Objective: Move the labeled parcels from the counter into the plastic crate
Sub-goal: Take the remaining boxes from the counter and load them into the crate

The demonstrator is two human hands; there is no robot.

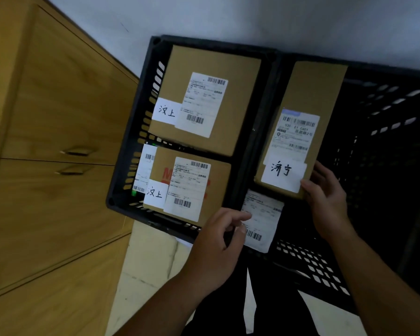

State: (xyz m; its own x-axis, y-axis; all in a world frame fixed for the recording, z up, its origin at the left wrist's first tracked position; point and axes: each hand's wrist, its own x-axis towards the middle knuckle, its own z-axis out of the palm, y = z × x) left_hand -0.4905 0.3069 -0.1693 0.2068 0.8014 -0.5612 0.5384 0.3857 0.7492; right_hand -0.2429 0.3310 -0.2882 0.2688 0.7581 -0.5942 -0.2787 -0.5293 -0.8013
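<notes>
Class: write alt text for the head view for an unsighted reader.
A right hand holds a labelled cardboard parcel in the right black crate, the left hand beside a white label. The left crate holds more parcels.
</notes>
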